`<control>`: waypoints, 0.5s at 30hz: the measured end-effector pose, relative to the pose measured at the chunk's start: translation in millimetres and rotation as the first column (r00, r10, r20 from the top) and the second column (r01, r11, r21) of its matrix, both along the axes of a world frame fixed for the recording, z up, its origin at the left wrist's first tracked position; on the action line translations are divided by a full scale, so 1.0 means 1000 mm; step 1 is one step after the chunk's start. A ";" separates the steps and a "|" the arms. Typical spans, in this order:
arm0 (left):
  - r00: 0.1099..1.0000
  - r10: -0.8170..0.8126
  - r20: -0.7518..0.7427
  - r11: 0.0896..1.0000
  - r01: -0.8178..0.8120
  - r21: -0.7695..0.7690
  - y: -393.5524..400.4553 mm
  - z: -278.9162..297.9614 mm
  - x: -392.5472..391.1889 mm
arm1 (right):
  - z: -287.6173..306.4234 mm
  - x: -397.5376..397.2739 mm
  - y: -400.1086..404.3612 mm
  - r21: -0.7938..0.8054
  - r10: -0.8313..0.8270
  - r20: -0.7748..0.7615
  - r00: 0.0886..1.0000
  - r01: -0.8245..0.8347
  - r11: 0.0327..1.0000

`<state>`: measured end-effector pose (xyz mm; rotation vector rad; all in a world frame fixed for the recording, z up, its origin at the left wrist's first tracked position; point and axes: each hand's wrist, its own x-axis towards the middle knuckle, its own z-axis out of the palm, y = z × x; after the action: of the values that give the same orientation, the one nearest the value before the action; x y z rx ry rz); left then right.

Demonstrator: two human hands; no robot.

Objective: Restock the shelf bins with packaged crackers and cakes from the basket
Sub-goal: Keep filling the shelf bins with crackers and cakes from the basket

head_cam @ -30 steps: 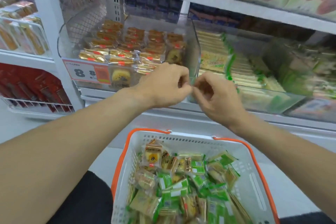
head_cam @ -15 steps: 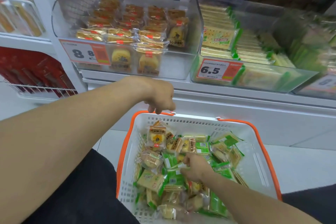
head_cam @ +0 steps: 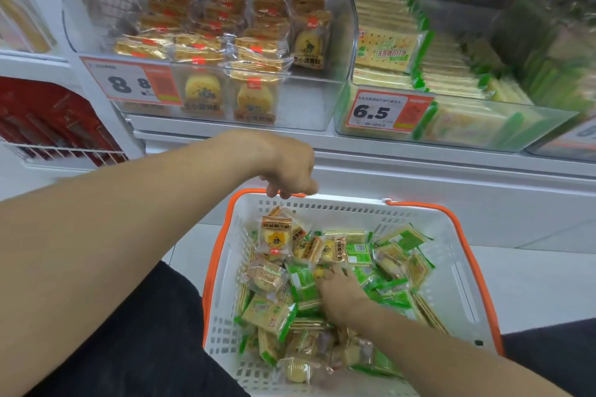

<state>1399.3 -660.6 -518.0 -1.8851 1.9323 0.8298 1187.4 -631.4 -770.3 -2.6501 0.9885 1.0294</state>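
A white basket with an orange rim (head_cam: pixel 464 284) sits low in front of me, full of loose packets. Among them are round yellow cakes in clear wrappers (head_cam: pixel 275 235) and green-edged cracker packets (head_cam: pixel 416 271). My left hand (head_cam: pixel 290 171) curls its fingers over the basket's far rim. My right hand (head_cam: pixel 342 295) is down inside the basket, fingers stretched onto the packets near the middle. On the shelf above, a clear bin tagged 8.8 (head_cam: pixel 322 100) holds cakes. The clear bin tagged 6.5 (head_cam: pixel 548 126) beside it holds stacked crackers.
A white shelf ledge (head_cam: pixel 419 171) runs between the bins and the basket. A wire rack of red packages (head_cam: pixel 48 126) is at the lower left. My dark-clothed leg (head_cam: pixel 145 348) lies left of the basket, with pale floor tiles (head_cam: pixel 532 284) to its right.
A second ago both hands met at the front of the cake bin. The left hand then dropped to the basket's rim and the right hand went down among the packets.
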 end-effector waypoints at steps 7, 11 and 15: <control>0.999 0.018 -0.039 0.999 -0.017 0.030 -0.001 -0.010 -0.002 | 0.112 0.018 -0.055 0.324 -0.097 0.102 0.990 0.059 0.944; 0.995 0.073 -0.065 0.997 -0.071 0.043 0.001 -0.003 -0.005 | 0.188 0.010 -0.077 0.375 -0.203 0.180 0.963 0.124 0.919; 0.955 0.232 -0.184 0.971 -0.219 0.091 0.003 0.001 -0.007 | 0.231 -0.010 -0.089 0.476 -0.383 0.331 0.863 0.198 0.857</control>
<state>1392.7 -657.5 -516.6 -2.0776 1.7870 1.1729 1177.4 -720.0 -539.2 -2.1318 0.9091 0.5018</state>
